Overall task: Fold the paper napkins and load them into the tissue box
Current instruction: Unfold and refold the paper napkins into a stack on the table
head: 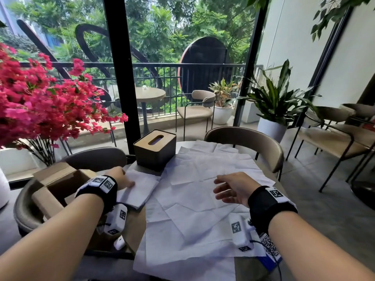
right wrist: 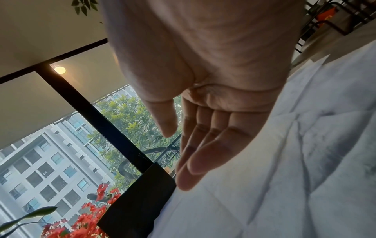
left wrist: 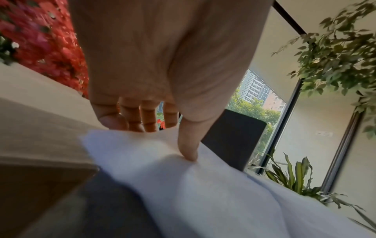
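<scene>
Here the left hand (head: 119, 180) rests on a folded napkin (head: 138, 189) that lies at the left of the surface (head: 134, 224), just in front of the tissue box (head: 155, 149). In the left wrist view the thumb (left wrist: 188, 143) presses its tip down into the white paper, which dents around it, while the other fingers (left wrist: 130, 117) curl over the napkin's far edge; whether they reach beneath that edge cannot be told. The folded napkin overlaps the left edge of the unfolded napkins (head: 203, 199), a spread of creased white sheets covering most of the surface from the near edge to the far rim.

The right hand (head: 233, 188) hovers over the middle of the unfolded napkins, palm turned to the left and down. Its fingers (right wrist: 195, 162) are stretched out side by side and nearly straight, the thumb (right wrist: 164, 119) held apart from them, and nothing is in its grasp. From the right wrist view the fingertips are near the paper, but contact cannot be confirmed.

The tissue box stands upright at the far left of the surface, dark-sided with a wooden lid whose oval slot shows on top; its near corner meets the sheets. A cardboard box (head: 60, 185) with open flaps sits on a chair left of the left hand.
</scene>
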Tool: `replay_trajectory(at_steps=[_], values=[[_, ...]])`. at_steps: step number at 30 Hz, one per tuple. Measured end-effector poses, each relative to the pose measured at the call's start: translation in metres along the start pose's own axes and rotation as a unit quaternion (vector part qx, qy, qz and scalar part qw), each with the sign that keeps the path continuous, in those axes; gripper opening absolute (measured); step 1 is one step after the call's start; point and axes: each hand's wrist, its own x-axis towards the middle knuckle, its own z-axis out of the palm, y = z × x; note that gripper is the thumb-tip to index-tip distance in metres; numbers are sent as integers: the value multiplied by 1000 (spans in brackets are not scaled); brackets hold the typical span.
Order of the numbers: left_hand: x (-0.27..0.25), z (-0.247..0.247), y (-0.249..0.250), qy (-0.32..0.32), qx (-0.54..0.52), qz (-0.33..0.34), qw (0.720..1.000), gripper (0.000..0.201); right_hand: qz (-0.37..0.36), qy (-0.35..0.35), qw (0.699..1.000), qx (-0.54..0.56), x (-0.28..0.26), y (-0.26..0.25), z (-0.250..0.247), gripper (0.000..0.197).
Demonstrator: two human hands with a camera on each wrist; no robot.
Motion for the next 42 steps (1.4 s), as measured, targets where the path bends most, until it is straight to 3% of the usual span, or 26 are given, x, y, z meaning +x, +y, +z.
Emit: replay_trajectory(at_steps=[2,5,11,17,22,25,28,32,37,42], values=[[0,5,1,3,-27,-7,1000,73,0,2,1000,-5,1,2,2,27],[0,8,6,3,-12,-18,1000,85,1,2,1000,-11,2,3,3,28],[-14,13,28,7,37,6,999,69,1,3,1000,-24,4,0,6,28],[-24,16,37,35,74,14,997,74,5,12,999,-37,4,2,1,27],[-40,2,62,109,86,104,985,60,14,31,998,-44,5,4,-10,26],[-51,4,99,65,57,207,974,40,19,41,998,-47,5,4,-15,24],[-57,18,135,22,61,243,968,37,24,42,998,-51,4,6,-18,24],[-47,43,156,-32,124,222,966,47,35,38,997,-54,1,11,-28,25],[-37,58,153,-29,140,193,971,29,31,42,998,-47,-1,10,-45,28],[-35,57,149,-39,128,186,973,27,27,46,998,-43,-2,11,-52,28]])
